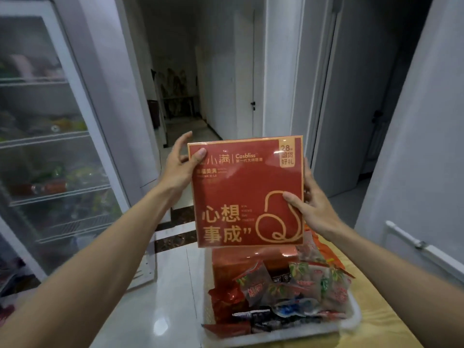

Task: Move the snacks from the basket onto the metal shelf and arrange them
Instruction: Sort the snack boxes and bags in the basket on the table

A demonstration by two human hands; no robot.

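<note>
Fingers (200, 154) of your left hand (179, 167) and right hand (310, 204) pinch the red box (247, 192). It hangs above the basket (352, 318).

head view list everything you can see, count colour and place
red box: one, red with gold print, held upright above the basket, centre
basket: one, white, bottom centre, below the box
snack packets: many, too piled to count, mostly red with some black and blue, in the basket
yellow cloth: one, yellow, right of the basket
glass-door cabinet: one, white frame, left side, wire shelves with blurred goods
door: one, white with a dark handle, far hallway
left grip: one, bare, pinches the box's upper left edge, thumb in front
right grip: one, bare, pinches the box's right edge, thumb in front
</note>
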